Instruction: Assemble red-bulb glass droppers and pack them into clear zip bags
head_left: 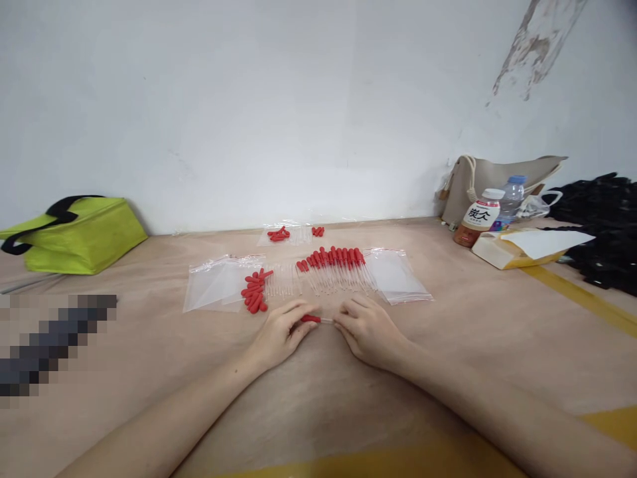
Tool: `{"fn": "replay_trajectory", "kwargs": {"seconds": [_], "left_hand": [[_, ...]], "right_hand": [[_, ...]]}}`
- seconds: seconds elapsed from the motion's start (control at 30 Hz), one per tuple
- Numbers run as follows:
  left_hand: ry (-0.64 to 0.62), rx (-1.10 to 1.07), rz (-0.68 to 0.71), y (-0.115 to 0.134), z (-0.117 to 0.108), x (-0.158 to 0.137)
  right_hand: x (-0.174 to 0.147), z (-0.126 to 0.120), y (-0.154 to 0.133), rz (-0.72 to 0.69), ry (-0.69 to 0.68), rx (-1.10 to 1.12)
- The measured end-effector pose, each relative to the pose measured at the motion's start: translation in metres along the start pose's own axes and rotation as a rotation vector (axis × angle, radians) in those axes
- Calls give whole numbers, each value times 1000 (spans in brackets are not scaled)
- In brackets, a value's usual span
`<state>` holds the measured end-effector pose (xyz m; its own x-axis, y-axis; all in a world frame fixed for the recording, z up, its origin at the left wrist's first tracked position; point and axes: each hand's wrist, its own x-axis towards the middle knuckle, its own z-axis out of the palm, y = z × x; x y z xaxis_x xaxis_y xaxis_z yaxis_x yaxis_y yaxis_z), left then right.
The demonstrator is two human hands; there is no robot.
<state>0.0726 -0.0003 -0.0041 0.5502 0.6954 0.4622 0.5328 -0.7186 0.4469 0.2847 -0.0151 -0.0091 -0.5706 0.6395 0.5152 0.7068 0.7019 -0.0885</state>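
Between the fingers of my left hand [283, 330] is a red rubber bulb [311, 319]. My right hand [371, 332] pinches a clear dropper tube [326, 321], whose near end meets the bulb's mouth. Just beyond my hands lies a row of droppers with red bulbs [343, 257] on their tubes. Left of that row are loose clear tubes [281, 280] side by side, and a pile of loose red bulbs [253, 292]. How far the tube goes into the bulb is too small to tell.
Clear zip bags [213, 285] lie left and right of the droppers; another bag [298, 234] with bulbs and tubes sits behind. A green bag [84, 236] stands at left. Bottles [480, 216], a beige bag [532, 169], an opened packet [532, 245] and a black heap [607, 232] are at right.
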Motion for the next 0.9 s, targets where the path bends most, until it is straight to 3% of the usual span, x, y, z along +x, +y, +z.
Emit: {"fn": "replay_trajectory", "kwargs": {"seconds": [0.13, 0.27, 0.33, 0.47, 0.6, 0.9], "left_hand": [[65, 7, -187, -5, 4, -2], [-30, 17, -183, -7, 1, 1], [-66, 38, -160, -5, -1, 3], [-96, 35, -143, -2, -4, 2], [-97, 32, -126, -4, -5, 1], [-86, 53, -143, -2, -2, 1]], "right_hand": [[11, -10, 26, 235, 57, 187], [46, -13, 58, 600, 121, 300], [68, -7, 66, 698, 142, 275], [99, 18, 66, 751, 127, 235], [108, 37, 63, 777, 118, 166], [104, 32, 39, 733, 31, 57]]}}
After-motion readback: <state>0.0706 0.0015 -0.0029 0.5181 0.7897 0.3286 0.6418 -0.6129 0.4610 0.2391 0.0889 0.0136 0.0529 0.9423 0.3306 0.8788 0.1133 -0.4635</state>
